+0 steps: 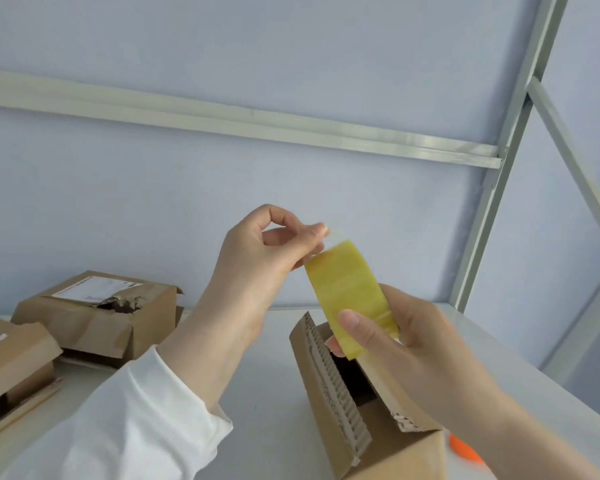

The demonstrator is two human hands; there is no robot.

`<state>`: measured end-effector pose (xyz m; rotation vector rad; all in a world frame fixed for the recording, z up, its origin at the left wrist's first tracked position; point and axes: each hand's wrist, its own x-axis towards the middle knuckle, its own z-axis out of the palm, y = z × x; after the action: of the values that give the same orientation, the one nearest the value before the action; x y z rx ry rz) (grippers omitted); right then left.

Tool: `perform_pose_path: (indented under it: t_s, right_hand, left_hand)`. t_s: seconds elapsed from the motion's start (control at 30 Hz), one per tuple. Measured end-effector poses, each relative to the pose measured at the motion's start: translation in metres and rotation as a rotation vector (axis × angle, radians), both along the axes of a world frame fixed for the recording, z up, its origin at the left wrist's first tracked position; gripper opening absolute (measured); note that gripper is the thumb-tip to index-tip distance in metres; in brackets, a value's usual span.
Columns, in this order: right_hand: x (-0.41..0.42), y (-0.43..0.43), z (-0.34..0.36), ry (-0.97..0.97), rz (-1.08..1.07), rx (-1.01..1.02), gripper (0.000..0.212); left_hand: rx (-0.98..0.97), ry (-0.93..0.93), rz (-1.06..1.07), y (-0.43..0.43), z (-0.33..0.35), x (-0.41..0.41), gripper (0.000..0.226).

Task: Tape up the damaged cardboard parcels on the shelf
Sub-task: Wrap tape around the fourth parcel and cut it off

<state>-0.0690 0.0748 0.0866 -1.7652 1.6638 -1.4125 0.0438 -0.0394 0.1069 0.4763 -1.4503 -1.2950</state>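
Observation:
My right hand (426,344) grips a roll of yellowish clear tape (352,299), thumb across its face. My left hand (257,258) pinches the tape's loose end at the roll's upper edge, a short clear tab showing past the fingertips. Both hands hover above an open cardboard parcel (329,407) on the white shelf (264,403); its corrugated flap stands up and the inside is dark. A crumpled parcel (94,317) with a torn top and a shipping label sits at the back left. Another damaged parcel (11,365) lies at the far left edge.
An orange object (463,450) peeks out at the lower right behind the open parcel. A metal shelf upright (499,188) rises on the right, and a horizontal rail (243,123) crosses the blue wall behind.

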Motion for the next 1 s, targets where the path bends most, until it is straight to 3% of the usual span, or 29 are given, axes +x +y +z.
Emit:
perform_pose_path:
  t_s: [0.1,0.2,0.3,0.43,0.53,0.7,0.9,1.0]
  right_hand:
    - [0.012,-0.003,-0.001,0.113,-0.099,0.013,0.044]
    - [0.02,-0.003,-0.004,0.175,-0.155,0.028,0.049]
    - [0.022,-0.004,-0.001,0.156,-0.182,0.075,0.051]
    - [0.022,-0.001,0.005,0.115,-0.197,0.087,0.04]
    - [0.023,0.002,0.012,-0.025,-0.18,0.057,0.037]
    - [0.023,0.002,0.016,-0.333,-0.192,0.088,0.037]
    - [0.024,0.012,0.023,-0.213,0.03,0.175,0.033]
    - [0.027,0.015,0.019,-0.245,0.007,0.163,0.032]
  left_hand:
    - [0.119,0.053,-0.104,-0.01,-0.003,0.004,0.047]
    - [0.216,0.091,-0.173,-0.017,-0.003,0.009,0.05]
    - [0.112,-0.02,-0.195,-0.02,-0.006,0.009,0.039]
    - [-0.042,-0.06,-0.111,-0.017,0.002,0.005,0.005]
    - [-0.16,-0.061,-0.004,-0.016,0.015,0.001,0.011]
    - [-0.322,0.017,-0.01,-0.005,0.048,0.008,0.016]
    - [-0.201,-0.004,0.034,-0.021,0.056,0.006,0.012]
    - [-0.238,-0.037,0.049,-0.023,0.057,0.008,0.013]
